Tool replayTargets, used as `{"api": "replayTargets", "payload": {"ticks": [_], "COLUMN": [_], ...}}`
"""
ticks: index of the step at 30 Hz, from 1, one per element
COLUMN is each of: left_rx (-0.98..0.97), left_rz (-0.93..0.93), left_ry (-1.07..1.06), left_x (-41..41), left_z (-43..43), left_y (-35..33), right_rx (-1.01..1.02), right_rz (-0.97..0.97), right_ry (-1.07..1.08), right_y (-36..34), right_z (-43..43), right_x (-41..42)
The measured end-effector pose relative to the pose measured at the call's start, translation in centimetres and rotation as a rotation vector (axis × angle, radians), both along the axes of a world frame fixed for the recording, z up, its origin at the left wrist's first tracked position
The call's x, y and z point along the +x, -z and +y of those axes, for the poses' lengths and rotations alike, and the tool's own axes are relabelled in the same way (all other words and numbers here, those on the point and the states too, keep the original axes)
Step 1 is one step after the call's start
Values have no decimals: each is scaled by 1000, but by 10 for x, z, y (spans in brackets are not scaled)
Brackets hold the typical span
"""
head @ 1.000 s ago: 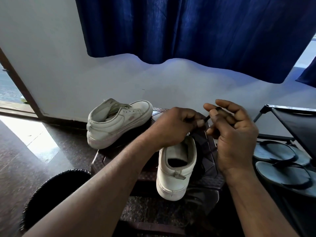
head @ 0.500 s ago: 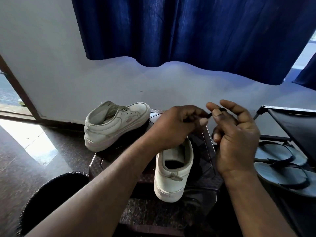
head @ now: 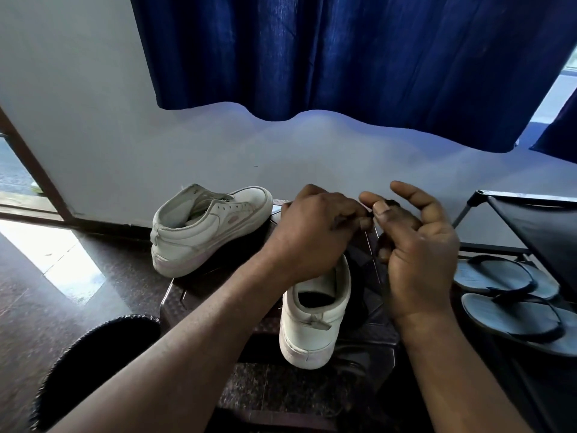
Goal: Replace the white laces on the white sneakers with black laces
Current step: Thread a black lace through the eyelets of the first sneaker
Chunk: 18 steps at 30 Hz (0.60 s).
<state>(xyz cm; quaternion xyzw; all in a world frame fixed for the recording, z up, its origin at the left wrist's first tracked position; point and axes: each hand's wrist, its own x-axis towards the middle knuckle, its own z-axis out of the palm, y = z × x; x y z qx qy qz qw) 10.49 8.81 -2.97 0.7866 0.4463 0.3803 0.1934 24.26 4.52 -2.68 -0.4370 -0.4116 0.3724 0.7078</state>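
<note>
**shoe_q:** What's changed in the last second?

**tread_lightly:** The hands closed up. There was a short run of black lace (head: 392,202) showing between them a second ago, and now the fingertips nearly touch. The left hand (head: 315,235) is curled with its tips pinching the lace. The right hand (head: 416,254) grips the lace end under its thumb, other fingers loosely spread. Both are above the toe end of the near sneaker (head: 309,326), which hasn't moved from the stool's (head: 187,292) near right part. I can't see any eyelets there; the hands cover them. My guess is they're lining up the tip to thread it, so lacing is barely begun.

**shoe_q:** Room to work?

**tread_lightly:** Tight-ish. The far sneaker (head: 215,223) fills the far left corner, unlaced. The near one's heel sits right at the near edge, so a hard tug could drag it off. Flip-flops (head: 505,276) and a rack (head: 537,226) crowd the right side, with a bin (head: 93,354) at the near left.
</note>
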Motion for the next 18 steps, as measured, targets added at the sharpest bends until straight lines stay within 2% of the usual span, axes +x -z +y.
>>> {"api": "replayTargets", "payload": {"ticks": [4, 7, 10, 12, 18], "left_rx": [-77, -119, -40, -22, -95], "left_rz": [120, 12, -106, -113, 80], "left_ry": [-111, -87, 6, 20, -159], "left_x": [-16, -19, -7, -2, -20], "left_z": [10, 12, 5, 3, 13], "left_y": [11, 13, 5, 2, 15], "right_rx": [16, -8, -24, -33, -25], "right_rz": [59, 77, 33, -8, 78], "right_ry": [76, 97, 43, 4, 41], "right_y": [-1, 0, 1, 2, -1], "right_z": [2, 4, 2, 0, 3], "right_x": [15, 21, 11, 5, 20]}}
